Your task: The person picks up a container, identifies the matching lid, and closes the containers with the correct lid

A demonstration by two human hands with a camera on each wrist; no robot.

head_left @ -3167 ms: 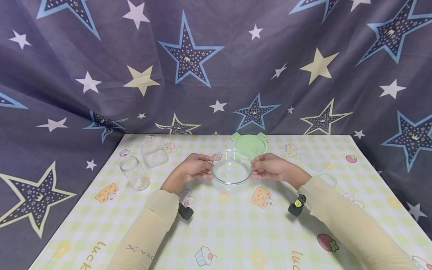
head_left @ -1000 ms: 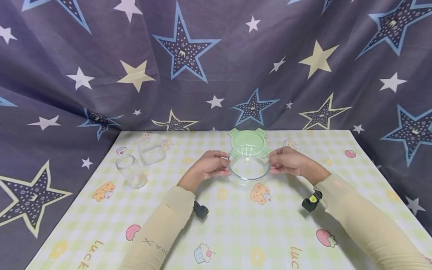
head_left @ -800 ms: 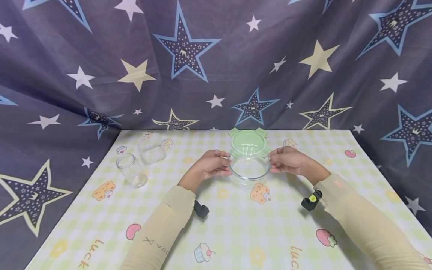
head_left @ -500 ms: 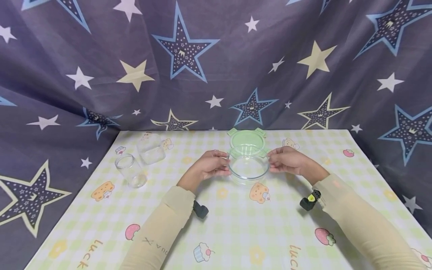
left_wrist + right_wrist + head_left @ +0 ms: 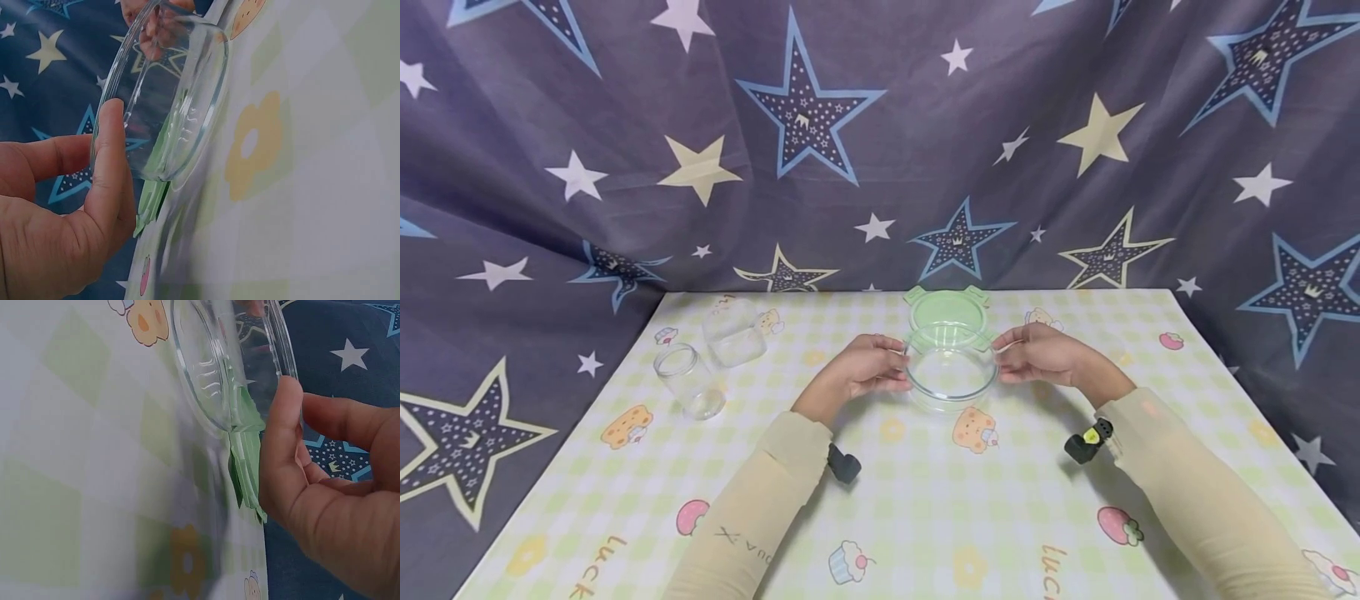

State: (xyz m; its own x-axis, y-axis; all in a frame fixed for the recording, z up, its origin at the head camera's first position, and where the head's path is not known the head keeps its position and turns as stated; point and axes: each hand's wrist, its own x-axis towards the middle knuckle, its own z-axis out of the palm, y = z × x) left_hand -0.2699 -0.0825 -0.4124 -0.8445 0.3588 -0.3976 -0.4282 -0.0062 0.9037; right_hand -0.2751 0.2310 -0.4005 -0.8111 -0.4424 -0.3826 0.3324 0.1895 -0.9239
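A round clear glass bowl is held between both hands near the middle of the table. My left hand pinches its left side, with the thumb on the near side of the rim in the left wrist view. On the opposite side my right hand grips the rim between thumb and fingers. Just behind the bowl lies a green round lid with side tabs, partly seen through the glass. The bowl's base is close to the tabletop; whether it touches, I cannot tell.
To the left stand a clear cylindrical jar and a clear, rounded container behind it. A checked, printed cloth covers the table. A star-patterned curtain hangs behind its far edge.
Since the oldest frame, both hands have carried the bowl to the right, in front of the green lid. Over the last second hands and bowl have stayed nearly still.
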